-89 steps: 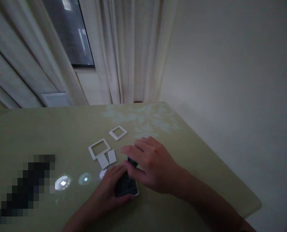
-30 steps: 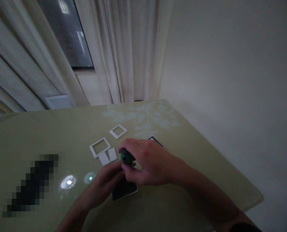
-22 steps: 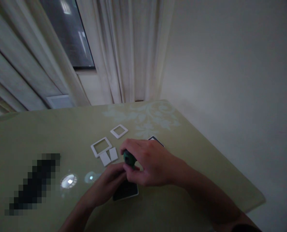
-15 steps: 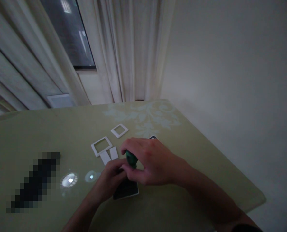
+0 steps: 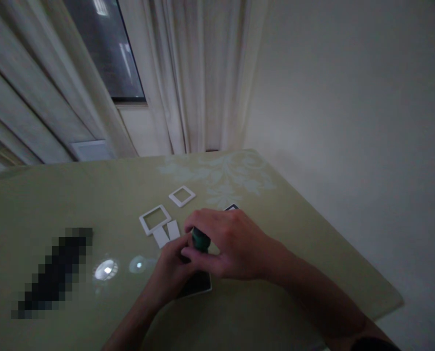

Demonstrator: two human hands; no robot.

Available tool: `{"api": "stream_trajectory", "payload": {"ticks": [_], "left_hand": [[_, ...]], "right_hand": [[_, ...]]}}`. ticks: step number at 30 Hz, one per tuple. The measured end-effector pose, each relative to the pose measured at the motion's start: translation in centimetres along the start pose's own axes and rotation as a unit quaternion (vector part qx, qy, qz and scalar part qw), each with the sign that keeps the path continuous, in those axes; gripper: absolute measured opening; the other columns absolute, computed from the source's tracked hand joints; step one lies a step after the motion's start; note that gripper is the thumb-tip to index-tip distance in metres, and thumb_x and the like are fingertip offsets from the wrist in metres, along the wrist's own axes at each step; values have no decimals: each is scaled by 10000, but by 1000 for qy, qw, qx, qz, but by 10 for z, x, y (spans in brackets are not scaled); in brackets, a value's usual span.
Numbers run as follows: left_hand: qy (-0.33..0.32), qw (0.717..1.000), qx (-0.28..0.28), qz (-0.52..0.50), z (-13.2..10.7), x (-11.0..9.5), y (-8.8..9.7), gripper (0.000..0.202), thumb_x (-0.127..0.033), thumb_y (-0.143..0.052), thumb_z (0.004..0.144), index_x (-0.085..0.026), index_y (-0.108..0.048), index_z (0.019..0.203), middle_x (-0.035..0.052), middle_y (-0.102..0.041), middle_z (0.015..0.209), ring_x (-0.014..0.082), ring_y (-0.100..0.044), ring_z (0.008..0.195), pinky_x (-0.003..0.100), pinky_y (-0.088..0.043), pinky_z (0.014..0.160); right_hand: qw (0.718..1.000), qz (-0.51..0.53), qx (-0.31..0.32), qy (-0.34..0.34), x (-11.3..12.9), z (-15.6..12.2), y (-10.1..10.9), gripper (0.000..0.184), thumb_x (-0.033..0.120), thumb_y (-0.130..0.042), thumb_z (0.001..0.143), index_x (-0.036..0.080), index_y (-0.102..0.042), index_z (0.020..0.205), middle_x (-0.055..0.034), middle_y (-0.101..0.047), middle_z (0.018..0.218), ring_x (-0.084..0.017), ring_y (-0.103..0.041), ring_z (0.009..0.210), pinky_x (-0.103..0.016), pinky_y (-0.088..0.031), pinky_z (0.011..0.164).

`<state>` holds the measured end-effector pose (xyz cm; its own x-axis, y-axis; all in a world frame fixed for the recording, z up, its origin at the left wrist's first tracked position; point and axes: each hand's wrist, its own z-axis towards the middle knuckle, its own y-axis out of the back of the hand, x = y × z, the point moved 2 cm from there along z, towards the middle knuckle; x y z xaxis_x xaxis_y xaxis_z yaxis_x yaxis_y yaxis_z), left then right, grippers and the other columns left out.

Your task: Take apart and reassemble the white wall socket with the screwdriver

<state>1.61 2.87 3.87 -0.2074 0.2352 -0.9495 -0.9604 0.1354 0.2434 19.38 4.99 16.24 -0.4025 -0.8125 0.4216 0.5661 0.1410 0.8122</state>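
My right hand (image 5: 227, 243) is wrapped from above round the green handle (image 5: 201, 240) of what looks like a screwdriver, held upright. Its shaft and tip are hidden by my fingers. Under both hands lies a dark rectangular plate (image 5: 197, 285) with a thin pale rim, flat on the table. My left hand (image 5: 173, 265) is closed over the left part of that plate, its fingertips close to the base of the green handle. What those fingers pinch is hidden.
Two white square frames (image 5: 155, 220) and two small white plates (image 5: 161, 237) lie beyond my left hand. Another dark piece with a pale edge (image 5: 232, 207) shows behind my right hand. A pixelated dark object (image 5: 54, 275) is at left. A wall (image 5: 349, 146) borders the table (image 5: 294, 219) at right.
My left hand has shifted slightly right and up, covering more of the dark plate. The green handle has turned or tilted a little in my right hand.
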Motion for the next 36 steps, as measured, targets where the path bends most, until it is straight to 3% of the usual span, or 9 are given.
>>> {"api": "stream_trajectory", "payload": {"ticks": [4,8,11,14,18,25,29,36], "left_hand": [[15,1000,3,-18,-3,4,4,238,-392,-843,862,-222,-686,918,-10,-720,839,197,-669,793,276,-540,703],[-5,997,29,70,-6,4,35,176,-388,-803,933,-266,-735,1040,9,-760,944,213,-692,869,317,-571,799],[-7,988,58,139,-14,10,57,298,-386,-799,942,-323,-738,1227,27,-795,1143,256,-727,1041,391,-595,936],[4,980,110,165,-23,20,66,538,-381,-858,894,-375,-677,1401,61,-723,1433,323,-679,1315,503,-553,1122],[14,971,157,179,-28,24,65,735,-372,-936,804,-404,-642,1477,81,-655,1554,375,-624,1427,582,-504,1197],[4,975,170,144,-25,18,54,712,-347,-945,794,-401,-661,1445,61,-706,1473,355,-679,1336,544,-561,1133],[24,975,168,140,-27,24,45,775,-380,-933,798,-392,-616,1506,67,-671,1510,388,-621,1387,597,-499,1185],[22,977,173,125,-27,25,41,720,-440,-915,822,-404,-624,1480,54,-653,1515,397,-588,1393,617,-457,1207]], "right_hand": [[1000,7,-16,-12,-2,0,1,131,309,-660,1050,209,-618,1124,-29,-749,991,-175,-687,854,-282,-444,726],[999,-7,-32,-19,-3,-1,5,163,348,-614,1098,210,-610,1186,-33,-759,995,-168,-692,839,-281,-450,743],[999,-7,-39,-21,-3,-2,7,181,357,-597,1108,207,-610,1209,-56,-769,1066,-182,-713,905,-289,-479,789],[998,6,-53,-19,-4,-2,8,171,336,-602,1106,201,-613,1210,-66,-770,1099,-184,-719,930,-294,-501,823],[998,21,-58,-20,-5,-1,11,152,316,-615,1101,207,-614,1206,-60,-772,1122,-175,-717,938,-290,-510,848],[994,35,-102,-18,-2,-2,9,153,306,-660,1087,197,-641,1193,-40,-772,1090,-142,-710,890,-255,-518,836],[994,54,-85,34,3,0,-6,179,343,-594,1122,183,-631,1195,-62,-778,1078,-159,-722,923,-262,-532,839],[996,49,-66,41,0,5,-17,187,339,-576,1129,173,-629,1198,-75,-781,1077,-169,-735,938,-273,-542,845]]}}
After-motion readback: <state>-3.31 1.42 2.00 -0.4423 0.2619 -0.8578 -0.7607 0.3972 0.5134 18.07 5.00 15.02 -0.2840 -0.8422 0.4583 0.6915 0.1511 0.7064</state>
